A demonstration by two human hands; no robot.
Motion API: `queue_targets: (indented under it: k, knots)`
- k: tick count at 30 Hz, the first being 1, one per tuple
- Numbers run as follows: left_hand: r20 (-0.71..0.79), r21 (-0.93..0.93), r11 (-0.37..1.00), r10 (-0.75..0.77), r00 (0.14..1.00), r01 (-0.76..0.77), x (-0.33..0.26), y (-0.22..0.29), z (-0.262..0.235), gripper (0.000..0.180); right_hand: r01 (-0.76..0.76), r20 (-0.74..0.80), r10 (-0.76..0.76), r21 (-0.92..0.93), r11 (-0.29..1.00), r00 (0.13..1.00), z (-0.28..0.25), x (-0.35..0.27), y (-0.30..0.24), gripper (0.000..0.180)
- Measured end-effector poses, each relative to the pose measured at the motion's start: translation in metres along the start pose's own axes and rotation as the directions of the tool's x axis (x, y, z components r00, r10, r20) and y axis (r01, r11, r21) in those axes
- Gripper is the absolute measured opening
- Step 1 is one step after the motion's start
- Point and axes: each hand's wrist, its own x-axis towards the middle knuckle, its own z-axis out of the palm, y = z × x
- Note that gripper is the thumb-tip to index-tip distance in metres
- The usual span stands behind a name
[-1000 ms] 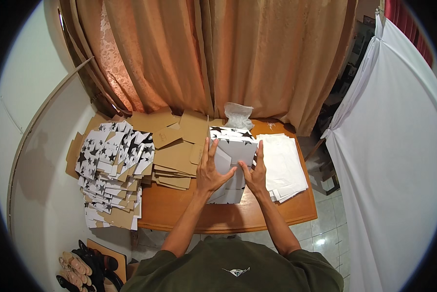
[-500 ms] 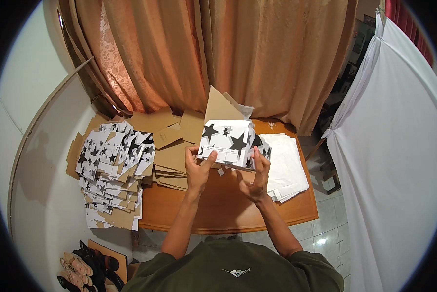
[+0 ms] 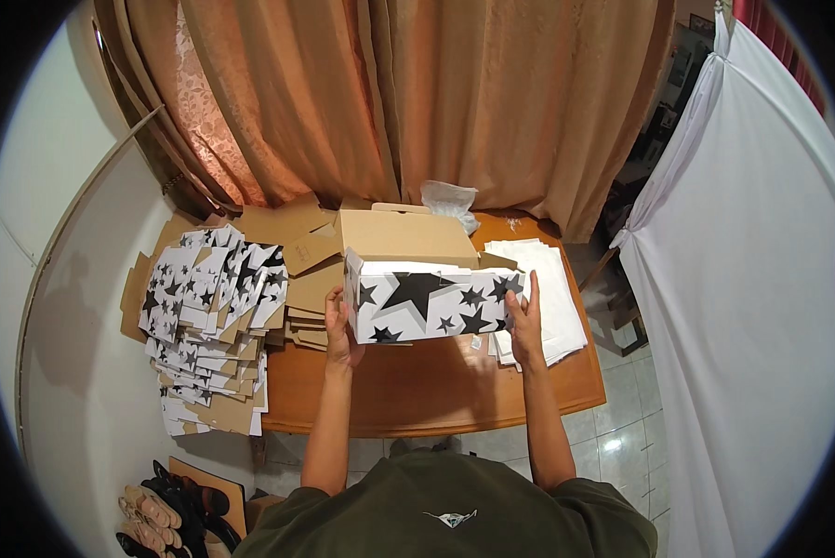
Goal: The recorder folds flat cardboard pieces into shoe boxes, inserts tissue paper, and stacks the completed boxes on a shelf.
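Note:
A white cardboard box (image 3: 445,312) printed with black and grey stars is held up over the table, its long side facing me. Its lid (image 3: 404,234) stands raised at the back, showing plain brown cardboard inside. My left hand (image 3: 341,333) grips the left end of the box, fingers along that edge. At the opposite end, my right hand (image 3: 526,327) clasps the corner with the thumb on the star-printed side. What lies inside the box is hidden by its front wall.
Star-printed flat cartons (image 3: 204,298) are heaped at the table's left, beside brown cardboard pieces (image 3: 311,270). White paper sheets (image 3: 557,307) lie stacked at the right. A crumpled clear plastic bag (image 3: 450,197) sits behind the box. Shoes (image 3: 152,511) stand at lower left.
The box has turned from its narrow end to its long side facing me. My hands have moved apart to opposite ends, and the lid now shows broadside.

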Motion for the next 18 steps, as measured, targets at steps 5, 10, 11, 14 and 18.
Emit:
queue_targets:
  k: [5, 10, 11, 14, 18]
  knots:
    - [0.008, 0.174, 0.978, -0.122, 0.992, 0.119, 0.003, 0.008, -0.004, 0.046, 0.201, 0.231, -0.193, -0.011, 0.980, 0.954, 0.000, -0.005, -0.004, 0.077]
    - [-0.142, 0.807, 0.565, -0.094, 0.985, 0.170, -0.005, 0.020, -0.044, 0.052, 0.294, 0.298, -0.255, -0.093, 0.951, 0.920, -0.009, -0.027, 0.007, 0.073]
    - [-0.169, 0.679, 0.694, -0.167, 0.971, 0.237, -0.012, 0.023, -0.025, 0.053, 0.303, 0.307, -0.238, -0.186, 0.935, 0.922, -0.018, -0.031, 0.022, 0.073]
    - [-0.269, 0.602, 0.727, -0.204, 0.941, 0.330, -0.038, 0.029, -0.017, 0.058, 0.403, 0.402, -0.269, -0.299, 0.865, 0.875, -0.030, -0.044, 0.063, 0.070]
    - [-0.316, 0.538, 0.693, -0.362, 0.877, 0.480, -0.074, 0.018, -0.094, 0.057, 0.302, 0.428, -0.123, -0.381, 0.874, 0.896, -0.045, -0.073, 0.095, 0.066]
